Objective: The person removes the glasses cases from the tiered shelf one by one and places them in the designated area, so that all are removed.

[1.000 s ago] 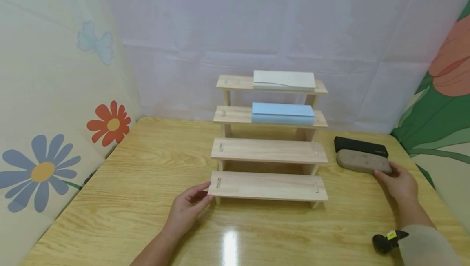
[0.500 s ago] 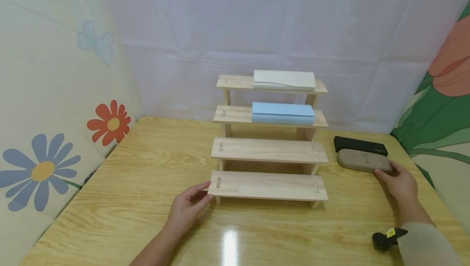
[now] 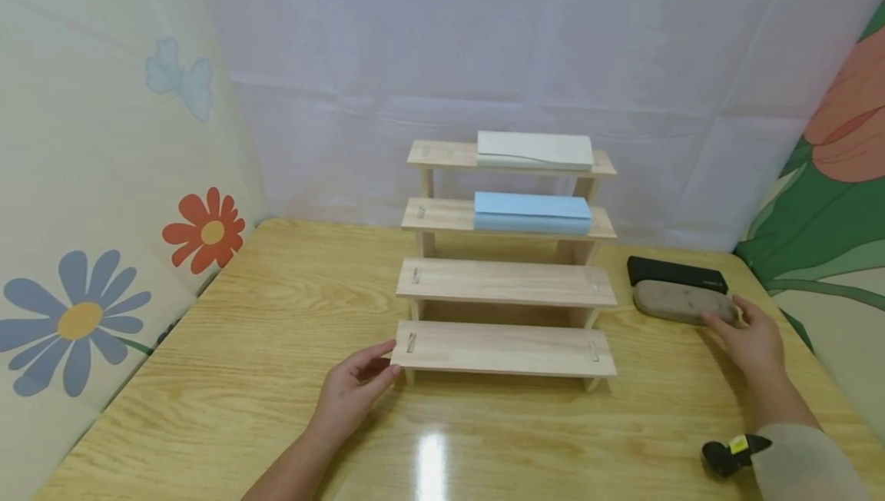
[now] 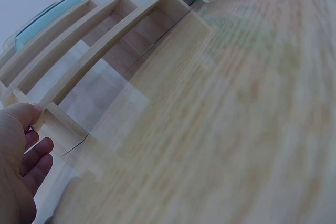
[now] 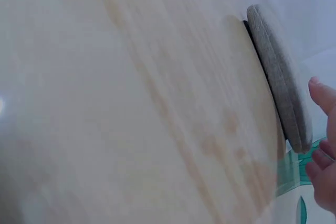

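A stepped wooden display stand (image 3: 505,347) stands mid-table. My left hand (image 3: 353,393) pinches the left end of its lowest shelf between thumb and fingers; in the left wrist view the thumb (image 4: 23,113) lies at the shelf's corner. A grey-brown glasses case (image 3: 681,303) lies right of the stand, in front of a black case (image 3: 674,274). Around its right end my right hand (image 3: 754,340) holds thumb and fingers apart. In the right wrist view a gap shows between that thumb (image 5: 321,94) and the glasses case (image 5: 278,72).
A white case (image 3: 534,149) sits on the top shelf and a light blue case (image 3: 531,213) on the shelf below. Wooden tabletop (image 3: 297,293) surrounds the stand. A pale cloth (image 3: 484,40) hangs behind, with flower-printed panels at both sides.
My right thumb and fingers have spread slightly at the end of the grey-brown glasses case. The left hand, the stand and the cases look unmoved.
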`<act>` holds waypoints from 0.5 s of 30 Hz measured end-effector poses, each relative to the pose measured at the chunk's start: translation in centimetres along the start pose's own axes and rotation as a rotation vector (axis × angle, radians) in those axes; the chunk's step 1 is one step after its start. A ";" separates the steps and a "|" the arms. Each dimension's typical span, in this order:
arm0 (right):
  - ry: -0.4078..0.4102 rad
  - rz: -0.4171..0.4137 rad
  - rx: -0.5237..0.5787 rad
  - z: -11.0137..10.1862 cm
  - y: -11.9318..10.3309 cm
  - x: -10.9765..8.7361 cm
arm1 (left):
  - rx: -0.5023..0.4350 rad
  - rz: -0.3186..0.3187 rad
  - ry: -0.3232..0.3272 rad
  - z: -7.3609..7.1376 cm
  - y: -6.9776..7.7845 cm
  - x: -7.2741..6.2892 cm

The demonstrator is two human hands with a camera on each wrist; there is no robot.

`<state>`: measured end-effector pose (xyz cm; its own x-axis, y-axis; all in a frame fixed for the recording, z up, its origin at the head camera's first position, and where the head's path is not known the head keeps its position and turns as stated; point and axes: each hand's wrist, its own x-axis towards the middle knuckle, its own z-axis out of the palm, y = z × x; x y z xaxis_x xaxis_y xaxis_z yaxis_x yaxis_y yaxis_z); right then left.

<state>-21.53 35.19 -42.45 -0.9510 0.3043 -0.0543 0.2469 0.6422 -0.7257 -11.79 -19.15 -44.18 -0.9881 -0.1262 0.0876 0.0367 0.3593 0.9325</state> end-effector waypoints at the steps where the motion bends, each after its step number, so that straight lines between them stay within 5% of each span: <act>1: -0.002 -0.009 0.000 0.0 -0.1 -0.1 | -0.001 -0.003 -0.001 0.0 0.0 0.0; 15: -0.045 -0.098 0.063 0.1 -2.9 -0.5 | -0.001 0.003 0.000 0.0 0.0 0.0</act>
<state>-21.81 33.10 -40.40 -0.9777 0.2095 -0.0107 0.1416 0.6216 -0.7704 -11.79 -19.16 -44.21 -0.9881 -0.1248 0.0904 0.0400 0.3588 0.9326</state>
